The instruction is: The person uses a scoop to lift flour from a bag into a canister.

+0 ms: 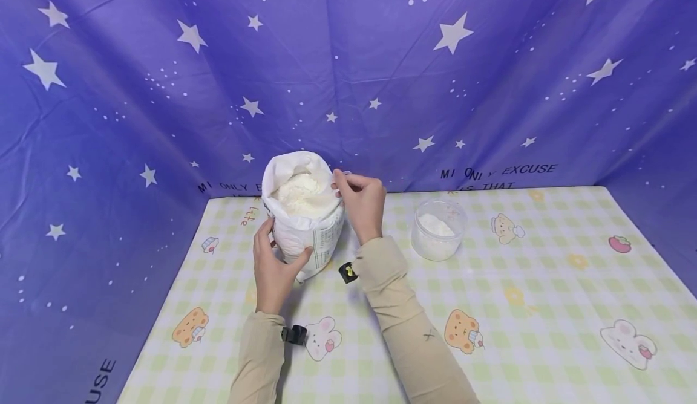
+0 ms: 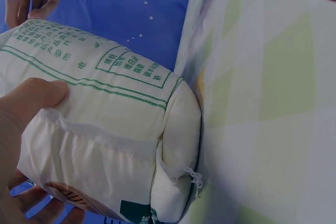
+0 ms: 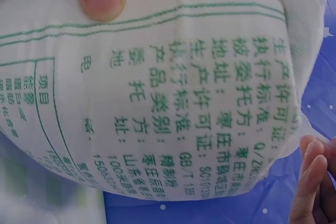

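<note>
Creased blue-violet, star-printed curtain behind a green-and-white checked tablecloth

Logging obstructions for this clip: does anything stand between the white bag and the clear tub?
Yes: a beige sleeve and the right hand at the rim of the white bag. Nothing set on the tablecloth visibly blocks the clear tub.

Sack: woven, cloth-like, matt, creased (thread-stitched). Tub: clear plastic, smooth, glossy. Powder: fine, matt. Backdrop: smooth cloth, soft sheen. Sleeves: matt cloth.
</note>
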The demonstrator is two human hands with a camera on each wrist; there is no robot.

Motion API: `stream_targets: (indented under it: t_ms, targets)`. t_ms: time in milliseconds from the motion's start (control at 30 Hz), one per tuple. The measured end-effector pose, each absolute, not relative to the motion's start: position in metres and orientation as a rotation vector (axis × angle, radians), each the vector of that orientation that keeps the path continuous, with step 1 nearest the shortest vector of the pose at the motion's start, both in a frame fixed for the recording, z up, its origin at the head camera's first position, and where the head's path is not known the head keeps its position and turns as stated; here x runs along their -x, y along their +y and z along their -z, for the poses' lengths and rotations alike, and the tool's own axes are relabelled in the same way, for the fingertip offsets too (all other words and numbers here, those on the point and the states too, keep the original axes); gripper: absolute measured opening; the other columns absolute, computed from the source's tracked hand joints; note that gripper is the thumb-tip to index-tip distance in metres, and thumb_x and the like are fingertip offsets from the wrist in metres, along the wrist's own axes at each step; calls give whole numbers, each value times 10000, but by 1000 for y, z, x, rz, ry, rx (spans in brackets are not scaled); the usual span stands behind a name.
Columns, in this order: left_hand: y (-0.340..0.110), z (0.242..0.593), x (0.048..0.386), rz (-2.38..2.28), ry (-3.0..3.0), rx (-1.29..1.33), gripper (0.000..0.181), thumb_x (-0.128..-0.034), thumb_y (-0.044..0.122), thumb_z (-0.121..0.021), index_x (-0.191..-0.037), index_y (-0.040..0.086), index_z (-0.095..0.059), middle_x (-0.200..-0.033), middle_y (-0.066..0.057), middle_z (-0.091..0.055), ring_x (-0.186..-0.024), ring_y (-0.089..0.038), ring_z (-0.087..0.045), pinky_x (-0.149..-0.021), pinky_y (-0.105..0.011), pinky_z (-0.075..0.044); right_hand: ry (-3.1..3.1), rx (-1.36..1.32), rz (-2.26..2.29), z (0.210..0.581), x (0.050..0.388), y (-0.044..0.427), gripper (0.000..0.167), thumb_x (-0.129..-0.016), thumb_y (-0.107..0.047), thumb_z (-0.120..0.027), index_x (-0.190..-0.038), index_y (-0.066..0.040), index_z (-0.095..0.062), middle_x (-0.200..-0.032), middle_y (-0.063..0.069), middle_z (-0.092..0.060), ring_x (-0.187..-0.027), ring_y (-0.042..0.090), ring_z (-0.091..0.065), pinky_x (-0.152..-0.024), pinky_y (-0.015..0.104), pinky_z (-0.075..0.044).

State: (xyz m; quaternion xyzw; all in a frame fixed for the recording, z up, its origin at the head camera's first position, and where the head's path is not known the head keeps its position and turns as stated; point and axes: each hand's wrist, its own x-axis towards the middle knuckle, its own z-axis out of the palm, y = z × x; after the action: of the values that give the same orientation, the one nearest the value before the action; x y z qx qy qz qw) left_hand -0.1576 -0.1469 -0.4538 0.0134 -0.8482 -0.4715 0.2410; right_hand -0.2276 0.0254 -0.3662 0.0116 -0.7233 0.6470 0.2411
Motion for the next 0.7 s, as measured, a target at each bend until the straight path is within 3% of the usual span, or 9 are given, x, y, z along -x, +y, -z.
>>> stream_targets:
  t_ms: [433,700]
  targets:
    - [-147,454,156,1274,-2327,-35,920,-745,248,-869,-1491,103,-351,-1469,-88,-413,-1348,-248,-408,-1083,-408,-437,-2121,-76,-1747,368,228,13,244,-929,-214,-698,-823,-18,-798,-730,98,-745,-623,202,-686,-577,173,-512]
    - [-146,453,157,1273,-2320,-26,919,-738,208,-877,-1486,102,-354,-1465,-91,-416,-1341,-253,-411,-1076,-398,-438,-2268,-156,-1655,366,232,8,276,-940,-259,-684,-807,-48,-803,-724,77,-743,-636,176,-666,-543,192,-459]
